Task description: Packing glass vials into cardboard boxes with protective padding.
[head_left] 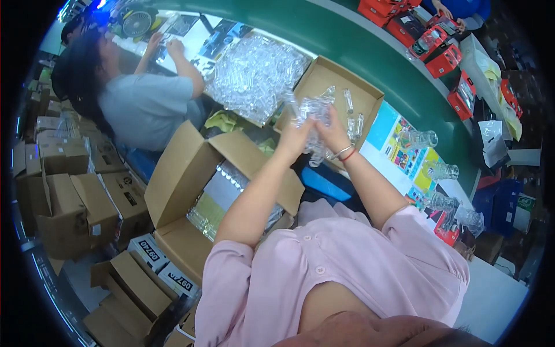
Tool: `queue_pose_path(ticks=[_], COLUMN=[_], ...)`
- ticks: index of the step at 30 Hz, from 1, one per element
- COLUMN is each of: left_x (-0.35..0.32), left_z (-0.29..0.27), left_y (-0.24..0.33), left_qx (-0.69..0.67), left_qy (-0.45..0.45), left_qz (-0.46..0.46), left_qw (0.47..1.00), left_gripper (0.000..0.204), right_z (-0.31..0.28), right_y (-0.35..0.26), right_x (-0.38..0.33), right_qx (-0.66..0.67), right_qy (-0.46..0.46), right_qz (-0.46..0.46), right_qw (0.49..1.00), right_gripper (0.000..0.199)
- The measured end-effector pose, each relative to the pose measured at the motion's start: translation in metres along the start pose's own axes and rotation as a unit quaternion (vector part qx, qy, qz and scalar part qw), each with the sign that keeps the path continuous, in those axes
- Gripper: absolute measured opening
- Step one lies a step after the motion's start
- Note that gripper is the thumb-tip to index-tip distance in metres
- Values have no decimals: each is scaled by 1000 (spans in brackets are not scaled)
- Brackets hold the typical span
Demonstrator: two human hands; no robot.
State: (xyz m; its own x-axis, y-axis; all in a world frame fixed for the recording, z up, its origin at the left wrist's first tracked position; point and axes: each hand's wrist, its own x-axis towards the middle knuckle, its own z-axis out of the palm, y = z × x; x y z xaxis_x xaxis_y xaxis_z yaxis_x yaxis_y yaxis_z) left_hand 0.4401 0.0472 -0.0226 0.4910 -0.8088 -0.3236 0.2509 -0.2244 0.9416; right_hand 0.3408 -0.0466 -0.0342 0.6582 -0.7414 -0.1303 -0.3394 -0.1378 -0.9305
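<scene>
A bunch of small clear tubes [313, 110] is gathered between my two hands, above a shallow cardboard box [327, 70]. My left hand [295, 139] closes round the bunch from the left. From the right, my right hand [335, 130] grips it, a bracelet and a red band at the wrist. Some tubes stick out at odd angles, and my fingers partly hide them. A few loose clear tubes [348, 100] lie in the shallow box. Just left of it is a large heap of the same tubes [254, 75] in a low container.
An open carton [182, 173] with rows of clear items stands below my left arm. Clear flasks [445, 170] line the table at right. A co-worker [144, 104] sits at far left, near a fan [137, 23]. Red boxes [444, 61] stand across the green surface [370, 49].
</scene>
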Motion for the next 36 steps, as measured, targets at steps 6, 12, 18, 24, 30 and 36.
queue_pose_path(ticks=[6, 12, 18, 24, 30, 36], left_x=[57, 14, -74, -89, -57, -51], left_z=[45, 0, -157, -220, -234, -213], left_y=[-59, -20, -36, -142, -200, -207], left_qx=[191, 27, 13, 398, 584, 513], left_qy=[-25, 27, 409, 325, 112, 169], left_qz=[22, 88, 247, 71, -46, -61], left_qw=[981, 995, 878, 855, 803, 839], left_gripper=[59, 34, 14, 32, 72, 74], right_z=[-45, -65, -6, 87, 163, 185], right_y=[108, 151, 32, -70, -41, -28], right_x=[32, 62, 33, -44, -111, -138], right_qx=[164, 210, 41, -100, -248, -494], right_qy=[176, 174, 76, -292, -541, -664], right_qz=[107, 116, -63, -346, -405, -214], right_qw=[965, 955, 994, 886, 694, 519], right_gripper=[47, 39, 29, 29, 31, 39])
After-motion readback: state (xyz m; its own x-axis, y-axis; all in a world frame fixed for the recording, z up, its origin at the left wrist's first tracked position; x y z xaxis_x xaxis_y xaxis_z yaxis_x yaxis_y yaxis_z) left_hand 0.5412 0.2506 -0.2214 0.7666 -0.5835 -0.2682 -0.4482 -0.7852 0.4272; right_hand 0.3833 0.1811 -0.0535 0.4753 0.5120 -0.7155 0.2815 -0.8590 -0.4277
